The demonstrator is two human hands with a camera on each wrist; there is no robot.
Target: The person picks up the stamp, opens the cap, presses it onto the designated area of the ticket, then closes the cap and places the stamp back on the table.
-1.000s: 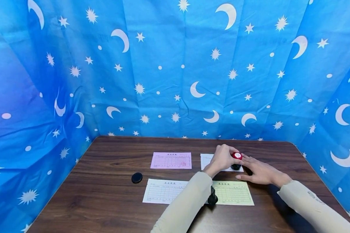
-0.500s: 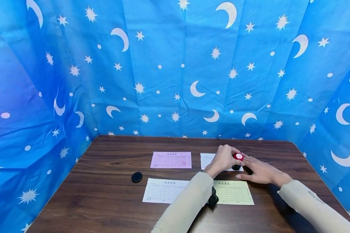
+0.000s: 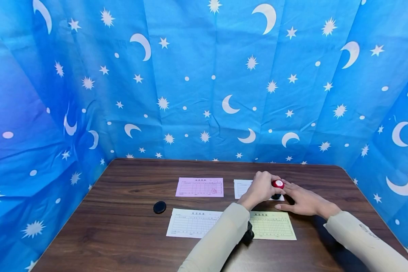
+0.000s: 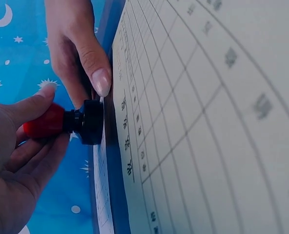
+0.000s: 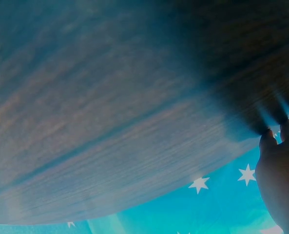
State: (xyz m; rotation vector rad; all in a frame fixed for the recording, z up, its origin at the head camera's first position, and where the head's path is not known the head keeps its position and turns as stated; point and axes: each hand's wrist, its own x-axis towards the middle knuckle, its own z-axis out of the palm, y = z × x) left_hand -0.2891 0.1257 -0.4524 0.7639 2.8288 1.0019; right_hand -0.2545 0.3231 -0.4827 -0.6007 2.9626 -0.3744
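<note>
My left hand (image 3: pixel 260 189) grips the red knob of a stamp (image 3: pixel 278 184) between thumb and fingers. Its black round base (image 4: pixel 91 122) stands right at the surface of a small white printed slip (image 3: pixel 242 186) at the back right, in the left wrist view. My right hand (image 3: pixel 305 200) lies flat with fingers extended at the slip's right edge, its thumb close to the stamp base. The hands hide part of this slip. Three right fingertips (image 5: pixel 267 139) show against the wood in the right wrist view.
A pink slip (image 3: pixel 193 187) with a red mark lies at the back. Nearer lie a white slip (image 3: pixel 187 223) and a yellow slip (image 3: pixel 274 226), partly under my left sleeve (image 3: pixel 221 234). A black round cap (image 3: pixel 159 207) is at left. Blue starry cloth (image 3: pixel 190 94) encloses the table (image 3: pixel 115 234).
My left hand and the stamp have dropped very slightly and shifted a touch to the right. The right hand stays in place, as do the other slips and the cap.
</note>
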